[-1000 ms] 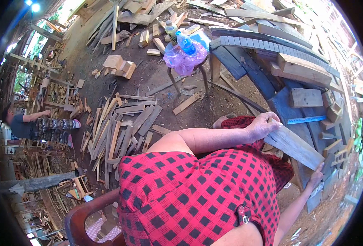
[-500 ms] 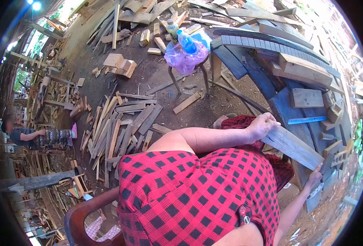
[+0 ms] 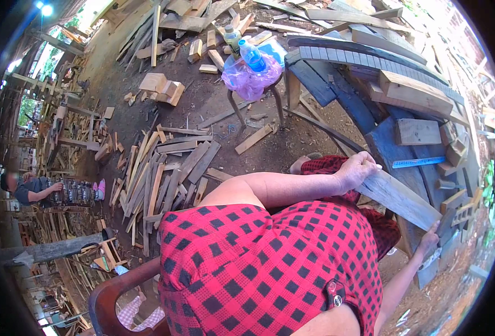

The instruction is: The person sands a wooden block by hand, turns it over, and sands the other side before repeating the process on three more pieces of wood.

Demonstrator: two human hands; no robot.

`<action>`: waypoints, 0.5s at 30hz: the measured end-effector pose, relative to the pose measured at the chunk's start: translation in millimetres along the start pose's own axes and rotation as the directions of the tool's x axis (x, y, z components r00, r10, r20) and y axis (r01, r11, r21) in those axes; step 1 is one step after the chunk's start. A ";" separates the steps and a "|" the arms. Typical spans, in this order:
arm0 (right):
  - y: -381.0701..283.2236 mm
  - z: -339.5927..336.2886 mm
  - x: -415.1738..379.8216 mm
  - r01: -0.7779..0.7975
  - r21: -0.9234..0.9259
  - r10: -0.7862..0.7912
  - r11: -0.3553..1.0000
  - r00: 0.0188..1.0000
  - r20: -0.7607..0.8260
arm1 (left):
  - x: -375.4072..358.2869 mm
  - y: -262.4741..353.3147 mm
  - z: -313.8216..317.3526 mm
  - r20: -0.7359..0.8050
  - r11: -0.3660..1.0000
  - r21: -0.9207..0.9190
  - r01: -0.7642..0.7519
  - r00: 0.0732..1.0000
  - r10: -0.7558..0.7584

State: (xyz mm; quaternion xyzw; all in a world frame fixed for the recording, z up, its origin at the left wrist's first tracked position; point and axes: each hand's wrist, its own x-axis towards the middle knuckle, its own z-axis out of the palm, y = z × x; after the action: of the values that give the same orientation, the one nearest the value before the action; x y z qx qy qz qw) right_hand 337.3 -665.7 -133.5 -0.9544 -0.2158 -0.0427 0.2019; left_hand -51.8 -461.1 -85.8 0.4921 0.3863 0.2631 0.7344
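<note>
My left hand [image 3: 357, 172] is closed at the near end of a grey plank [image 3: 401, 197], with a small pale tip showing at its fingers. The plank slants down to the right over the dark wooden bench [image 3: 384, 147]. At the plank's far end is my right hand [image 3: 428, 244], one finger along a dark piece [image 3: 446, 219]; its other fingers are curled and partly hidden. A blue ruler [image 3: 418, 162] lies on the bench above the plank, below a squared wood block [image 3: 418, 133].
A stool [image 3: 242, 112] with pink plastic and bottles [image 3: 253, 56] stands at the top middle. Loose wood strips [image 3: 172, 162] cover the ground at left. A stepped block [image 3: 162, 89] lies beyond them. Another person [image 3: 34, 189] is at far left. A chair arm [image 3: 125, 285] is at lower left.
The person at far left has shifted, with the arms and legs in a different pose. My hands and the plank have barely moved.
</note>
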 end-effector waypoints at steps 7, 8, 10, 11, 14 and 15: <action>4.1 1.3 3.1 -0.008 0.061 0.006 0.998 0.999 0.041 | 2.4 -5.3 0.1 -0.003 1.000 -0.021 -0.018 1.000 0.018; -1.0 -1.9 0.1 -0.031 0.070 0.026 0.997 0.997 0.074 | 2.5 -5.9 0.1 -0.004 1.000 -0.024 -0.013 1.000 0.013; 10.1 6.4 6.8 -0.039 0.069 0.034 0.997 0.997 0.068 | 2.3 -6.5 0.0 -0.003 1.000 -0.028 -0.008 1.000 0.008; 15.7 10.2 9.8 -0.047 0.068 0.043 0.997 0.997 0.060 | 2.2 -6.6 0.0 -0.001 0.999 -0.033 -0.005 1.000 0.004; -0.8 -4.9 1.8 -0.062 -0.161 0.075 0.985 0.994 0.075 | 1.5 -6.0 0.2 -0.011 1.000 0.002 -0.011 1.000 0.011; -4.0 -5.7 -0.2 -0.063 -0.161 0.076 0.985 0.994 0.075 | 1.6 -6.2 0.2 -0.010 1.000 0.003 -0.011 1.000 0.011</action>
State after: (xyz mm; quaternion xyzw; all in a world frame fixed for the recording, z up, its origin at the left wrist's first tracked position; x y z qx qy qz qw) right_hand 335.5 -664.8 -126.8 -0.9753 -0.1863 -0.0142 0.1181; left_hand -50.7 -462.4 -91.9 0.4938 0.3877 0.2690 0.7304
